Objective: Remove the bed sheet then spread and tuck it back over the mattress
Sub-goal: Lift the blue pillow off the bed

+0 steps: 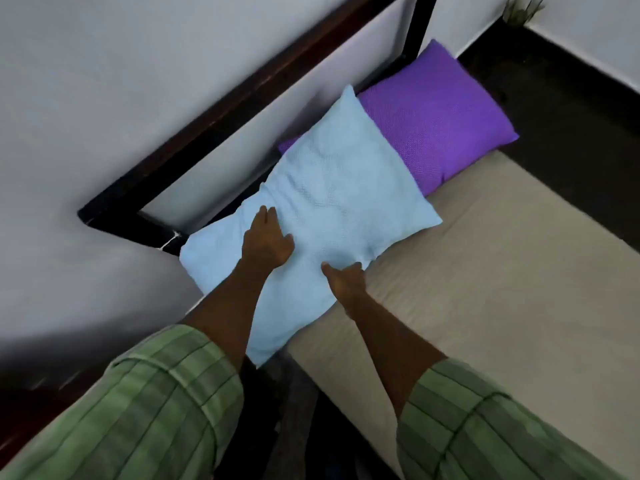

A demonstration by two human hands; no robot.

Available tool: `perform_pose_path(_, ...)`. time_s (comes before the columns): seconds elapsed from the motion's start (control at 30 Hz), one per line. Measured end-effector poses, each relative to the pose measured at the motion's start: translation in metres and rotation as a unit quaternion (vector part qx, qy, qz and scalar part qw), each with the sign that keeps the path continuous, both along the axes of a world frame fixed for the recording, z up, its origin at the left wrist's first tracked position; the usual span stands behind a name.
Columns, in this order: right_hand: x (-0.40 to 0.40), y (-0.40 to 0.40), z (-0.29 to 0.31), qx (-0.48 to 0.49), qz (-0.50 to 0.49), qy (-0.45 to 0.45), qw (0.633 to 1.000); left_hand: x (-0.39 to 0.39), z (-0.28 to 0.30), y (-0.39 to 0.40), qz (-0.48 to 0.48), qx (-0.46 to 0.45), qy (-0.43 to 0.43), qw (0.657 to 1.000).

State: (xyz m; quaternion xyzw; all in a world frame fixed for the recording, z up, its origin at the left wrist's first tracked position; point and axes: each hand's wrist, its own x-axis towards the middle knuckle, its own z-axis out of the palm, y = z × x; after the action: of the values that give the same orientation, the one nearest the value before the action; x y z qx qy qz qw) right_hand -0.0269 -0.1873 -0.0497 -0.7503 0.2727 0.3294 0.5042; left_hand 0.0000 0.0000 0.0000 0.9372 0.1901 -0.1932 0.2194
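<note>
Your left hand [266, 242]: at frame centre, lying flat on the light blue pillow [311, 209], fingers [265, 216] straight and together, thumb spread toward the right.

Your right hand [346, 275]: just right of and below the left, at the blue pillow's lower edge, fingers curled into the fabric and gripping it; the fingertips are hidden in the fold.

Light blue pillow: runs diagonally from lower left to upper centre of the frame, its lower corner hanging past the bed's edge.

Purple pillow [436, 123]: upper right of centre, partly tucked under the blue pillow's far end, against the dark headboard frame [221, 109].

Bed sheet [467, 271]: beige, spread flat over the mattress across the right half of the frame, running under both pillows.

Both your forearms are bare, with green striped sleeves [145, 410] rolled up at the bottom of the frame.

White wall [104, 81]: fills the upper left. Dark floor [561, 98]: upper right.
</note>
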Motion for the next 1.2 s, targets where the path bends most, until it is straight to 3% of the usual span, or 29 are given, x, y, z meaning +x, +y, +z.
perform_pose_path(0.1,0.013,0.009,-0.062,0.021,-0.151,0.028,0.988,0.022,-0.032,0.033,0.015,0.014,0.026,0.999)
perform_pose_path(0.17,0.015,0.006,-0.078,0.085,-0.214,0.04,0.972,0.031,-0.048,0.055,0.007,0.014,0.037,0.999)
perform_pose_path(0.27,0.026,0.014,-0.07,0.188,-0.219,0.051,0.956,0.043,-0.068,0.079,-0.01,0.013,0.043,0.999)
perform_pose_path(0.37,0.019,0.016,-0.061,0.221,-0.225,0.054,0.947,0.055,-0.059,0.067,0.042,-0.079,0.038,0.995)
perform_pose_path(0.43,0.011,0.015,-0.049,0.192,-0.243,0.027,0.95,0.063,-0.047,0.051,0.056,-0.116,0.015,0.992)
perform_pose_path(0.57,0.012,0.01,-0.01,-0.024,-0.203,-0.069,0.976,0.074,-0.004,0.015,0.035,-0.013,-0.106,0.994)
perform_pose_path(0.77,0.086,-0.041,0.063,-0.121,-0.229,-0.183,0.948,0.166,0.068,-0.042,-0.054,0.004,-0.165,0.985)
perform_pose_path(0.9,0.178,-0.092,0.084,-0.074,-0.24,-0.223,0.942,0.277,0.099,-0.078,-0.084,-0.089,-0.152,0.981)
perform_pose_path(1.0,0.239,-0.126,0.079,-0.001,-0.254,-0.223,0.941,0.351,0.089,-0.096,-0.142,-0.159,-0.139,0.967)
perform_pose_path(1.2,0.312,-0.158,0.026,0.076,-0.205,-0.124,0.968,0.413,0.033,-0.094,-0.311,-0.008,0.01,0.95)
